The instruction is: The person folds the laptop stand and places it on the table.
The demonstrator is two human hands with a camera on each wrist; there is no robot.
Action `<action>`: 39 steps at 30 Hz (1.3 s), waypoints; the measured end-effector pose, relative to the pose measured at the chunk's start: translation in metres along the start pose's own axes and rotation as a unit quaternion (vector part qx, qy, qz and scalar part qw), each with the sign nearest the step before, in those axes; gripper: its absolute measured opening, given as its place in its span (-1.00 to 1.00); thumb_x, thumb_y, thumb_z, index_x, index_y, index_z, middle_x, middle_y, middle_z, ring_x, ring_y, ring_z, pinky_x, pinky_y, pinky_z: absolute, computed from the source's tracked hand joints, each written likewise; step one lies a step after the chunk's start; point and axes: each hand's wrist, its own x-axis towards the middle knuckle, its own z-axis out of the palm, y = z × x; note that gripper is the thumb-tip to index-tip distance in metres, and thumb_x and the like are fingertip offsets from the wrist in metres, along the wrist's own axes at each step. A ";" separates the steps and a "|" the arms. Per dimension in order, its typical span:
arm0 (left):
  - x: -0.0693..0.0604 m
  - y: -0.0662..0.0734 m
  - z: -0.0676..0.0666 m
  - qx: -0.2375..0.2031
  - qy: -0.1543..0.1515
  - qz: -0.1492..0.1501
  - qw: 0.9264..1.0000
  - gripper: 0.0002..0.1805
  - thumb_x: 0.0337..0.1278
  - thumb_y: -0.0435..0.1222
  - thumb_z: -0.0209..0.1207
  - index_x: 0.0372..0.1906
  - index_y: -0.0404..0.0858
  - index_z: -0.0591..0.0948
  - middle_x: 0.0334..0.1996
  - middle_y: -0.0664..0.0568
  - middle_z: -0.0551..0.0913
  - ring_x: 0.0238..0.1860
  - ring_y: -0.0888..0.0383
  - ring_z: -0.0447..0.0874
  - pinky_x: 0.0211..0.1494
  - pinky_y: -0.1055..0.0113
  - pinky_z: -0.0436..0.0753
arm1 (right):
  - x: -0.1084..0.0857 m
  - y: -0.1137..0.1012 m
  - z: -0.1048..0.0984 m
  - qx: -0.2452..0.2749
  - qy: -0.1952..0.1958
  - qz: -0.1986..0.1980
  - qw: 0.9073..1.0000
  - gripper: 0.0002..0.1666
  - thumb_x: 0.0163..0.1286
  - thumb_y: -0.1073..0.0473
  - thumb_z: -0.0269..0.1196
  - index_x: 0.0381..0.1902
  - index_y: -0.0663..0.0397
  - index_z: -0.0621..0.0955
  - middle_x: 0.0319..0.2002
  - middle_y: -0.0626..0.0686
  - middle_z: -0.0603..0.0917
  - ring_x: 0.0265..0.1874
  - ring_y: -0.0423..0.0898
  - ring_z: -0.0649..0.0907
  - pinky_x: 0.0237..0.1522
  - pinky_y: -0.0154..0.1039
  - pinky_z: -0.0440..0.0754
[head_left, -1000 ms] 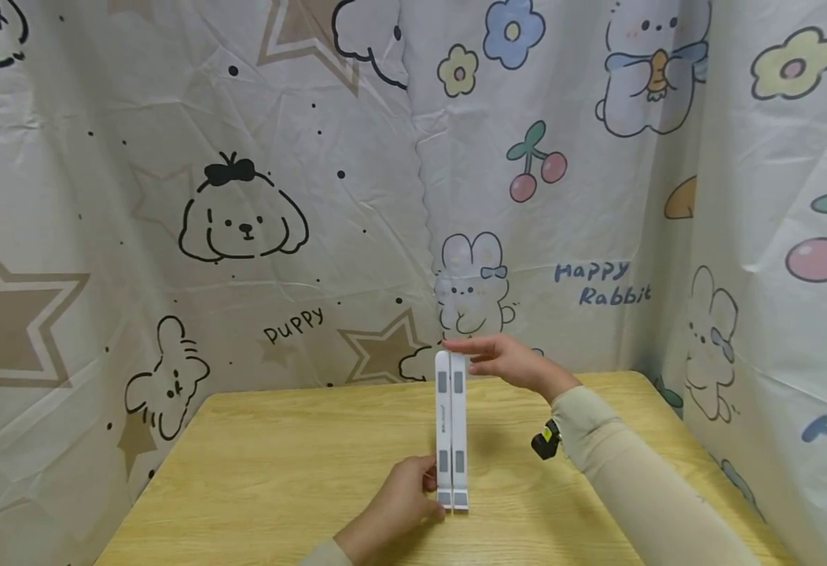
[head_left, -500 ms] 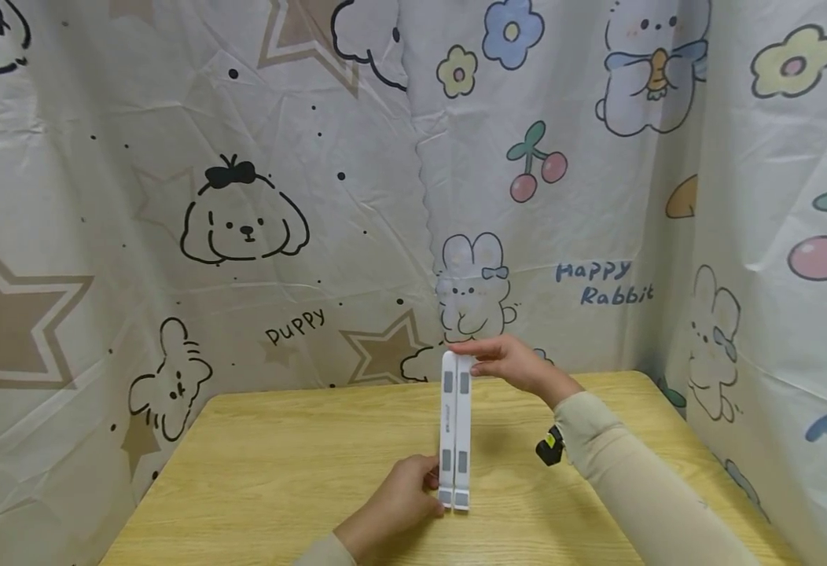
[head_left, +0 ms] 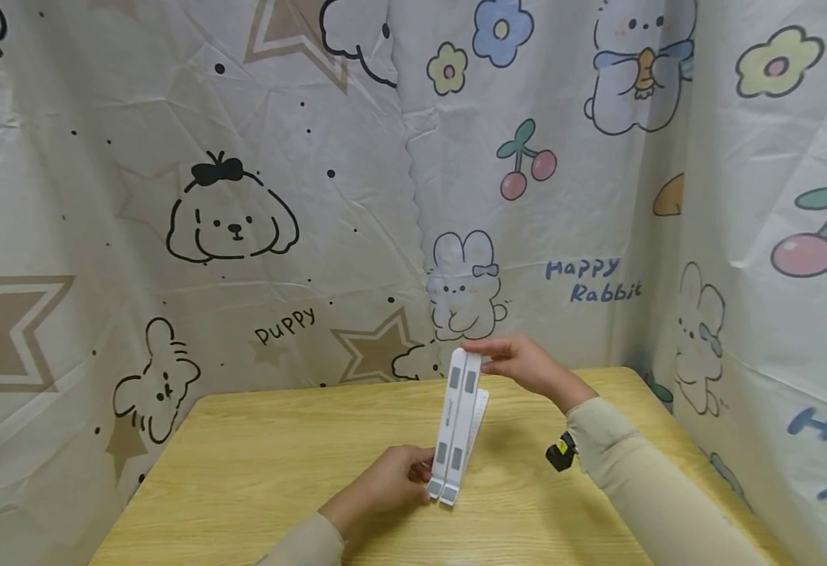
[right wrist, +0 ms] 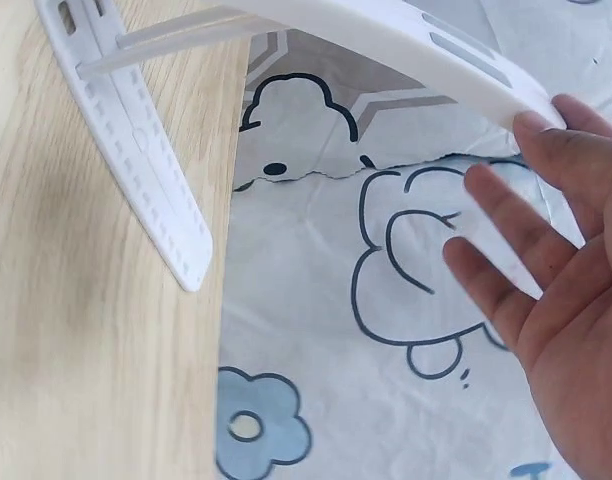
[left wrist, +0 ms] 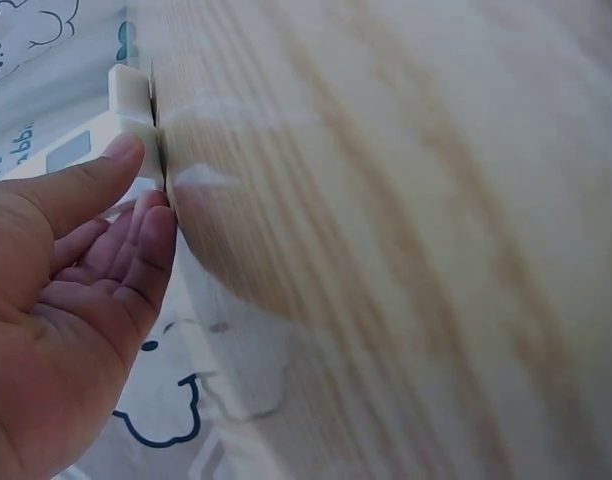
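A white folding laptop stand (head_left: 447,424) with grey pads stands partly unfolded on the table, leaning toward the right at its top. Its notched base bar (right wrist: 146,175) lies along the tabletop in the right wrist view, joined by a thin strut (right wrist: 176,32) to the raised arm (right wrist: 406,50). My left hand (head_left: 394,481) holds the lower front end, thumb (left wrist: 111,165) on the near side and fingers curled behind. With thumb and index finger, my right hand (head_left: 523,365) pinches the upper end; its other fingers are spread apart from the stand.
The wood-grain table (head_left: 279,456) ends at a back edge close behind the stand. A printed curtain (head_left: 357,196) hangs around the back and sides. A small black device (head_left: 560,452) sits at the right wrist.
The stand has turned from nearly upright in view to tilted, top to the right and lower end to the left. Its rear base bar now shows. Both hands moved along with it.
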 end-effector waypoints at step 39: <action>0.006 0.022 0.004 0.066 -0.005 -0.015 0.998 -0.47 -0.27 -0.28 0.65 -0.05 -0.22 0.72 -0.26 0.07 0.66 -0.22 0.25 0.64 -0.18 0.47 0.65 | -0.006 -0.013 -0.022 -0.081 -0.029 0.009 0.996 -0.50 0.32 0.25 0.43 0.22 -0.09 0.69 0.20 0.05 0.71 0.17 0.16 0.67 0.19 0.05 0.68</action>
